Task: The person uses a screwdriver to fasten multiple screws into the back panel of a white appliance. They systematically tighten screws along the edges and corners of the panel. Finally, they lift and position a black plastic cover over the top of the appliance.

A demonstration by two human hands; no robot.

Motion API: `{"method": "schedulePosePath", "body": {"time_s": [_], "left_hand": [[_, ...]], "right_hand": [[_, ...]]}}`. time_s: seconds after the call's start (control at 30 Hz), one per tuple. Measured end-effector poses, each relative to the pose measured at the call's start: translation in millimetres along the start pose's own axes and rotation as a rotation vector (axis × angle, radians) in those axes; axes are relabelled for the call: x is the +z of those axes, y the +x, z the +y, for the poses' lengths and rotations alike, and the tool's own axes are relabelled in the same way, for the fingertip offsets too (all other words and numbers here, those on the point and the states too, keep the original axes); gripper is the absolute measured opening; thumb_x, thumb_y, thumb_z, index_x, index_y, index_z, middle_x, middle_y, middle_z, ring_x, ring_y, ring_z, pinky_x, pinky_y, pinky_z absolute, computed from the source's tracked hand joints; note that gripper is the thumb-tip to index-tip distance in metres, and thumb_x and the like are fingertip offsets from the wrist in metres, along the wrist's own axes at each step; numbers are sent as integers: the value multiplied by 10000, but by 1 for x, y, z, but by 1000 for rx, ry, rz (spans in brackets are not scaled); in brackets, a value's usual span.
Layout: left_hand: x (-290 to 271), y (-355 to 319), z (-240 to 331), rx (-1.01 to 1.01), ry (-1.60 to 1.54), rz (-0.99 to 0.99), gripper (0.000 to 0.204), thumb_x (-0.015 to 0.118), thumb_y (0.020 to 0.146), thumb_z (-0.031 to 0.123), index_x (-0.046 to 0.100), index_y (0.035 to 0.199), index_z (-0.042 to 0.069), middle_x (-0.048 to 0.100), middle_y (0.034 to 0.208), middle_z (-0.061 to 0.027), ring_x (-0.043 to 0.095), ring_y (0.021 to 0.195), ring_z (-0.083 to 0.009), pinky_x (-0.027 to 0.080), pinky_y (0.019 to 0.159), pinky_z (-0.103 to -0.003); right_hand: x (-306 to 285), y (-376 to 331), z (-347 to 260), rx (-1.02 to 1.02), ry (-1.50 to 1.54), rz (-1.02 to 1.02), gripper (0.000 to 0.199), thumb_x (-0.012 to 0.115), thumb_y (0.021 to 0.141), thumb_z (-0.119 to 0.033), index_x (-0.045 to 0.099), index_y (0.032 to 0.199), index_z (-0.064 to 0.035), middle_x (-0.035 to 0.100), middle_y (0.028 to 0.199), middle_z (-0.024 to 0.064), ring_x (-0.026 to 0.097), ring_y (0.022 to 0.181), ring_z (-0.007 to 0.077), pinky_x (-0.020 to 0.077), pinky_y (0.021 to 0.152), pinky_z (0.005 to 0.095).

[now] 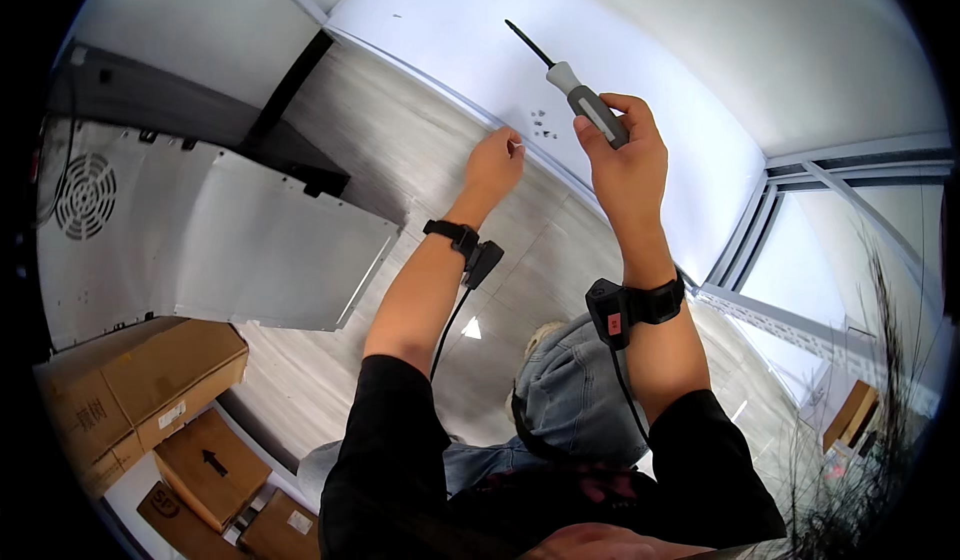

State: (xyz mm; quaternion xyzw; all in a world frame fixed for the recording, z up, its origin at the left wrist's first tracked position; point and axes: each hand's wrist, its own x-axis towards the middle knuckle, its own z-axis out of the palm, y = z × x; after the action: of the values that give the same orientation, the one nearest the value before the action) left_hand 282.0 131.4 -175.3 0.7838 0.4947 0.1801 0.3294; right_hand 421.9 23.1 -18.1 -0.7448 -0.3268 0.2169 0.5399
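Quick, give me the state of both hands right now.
Left hand: pinched shut on something small; what it is cannot be told.
Right hand: closed around the screwdriver.

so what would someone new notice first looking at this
The right hand, raised at upper centre, grips a grey-handled screwdriver whose dark shaft points up-left over a white panel. Beside it the left hand pinches at something too small to identify, near a small cluster of dark screws lying on that panel. At the left sits a large grey metal housing with a round vent, above cardboard boxes.
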Motion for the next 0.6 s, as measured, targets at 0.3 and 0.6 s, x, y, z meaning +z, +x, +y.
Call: {"method": "schedulePosePath", "body": {"time_s": [0.3,0.6], "left_hand": [[68,59,-10,-87,102,57,246,704,732,111,608,950,50,618,857,-101,604,768,-256,485,693,-354],[89,77,-16,-74,130,83,136,686,765,144,636,879,91,589,789,-62,594,711,-247,485,652,-358]], "right_hand": [[-5,80,56,115,143,-17,289,679,781,-178,564,1005,-36,623,685,60,585,582,156,446,554,274],[10,92,67,73,230,-154,294,673,769,-168,566,1010,-38,624,742,74,580,626,157,452,587,279]]}}
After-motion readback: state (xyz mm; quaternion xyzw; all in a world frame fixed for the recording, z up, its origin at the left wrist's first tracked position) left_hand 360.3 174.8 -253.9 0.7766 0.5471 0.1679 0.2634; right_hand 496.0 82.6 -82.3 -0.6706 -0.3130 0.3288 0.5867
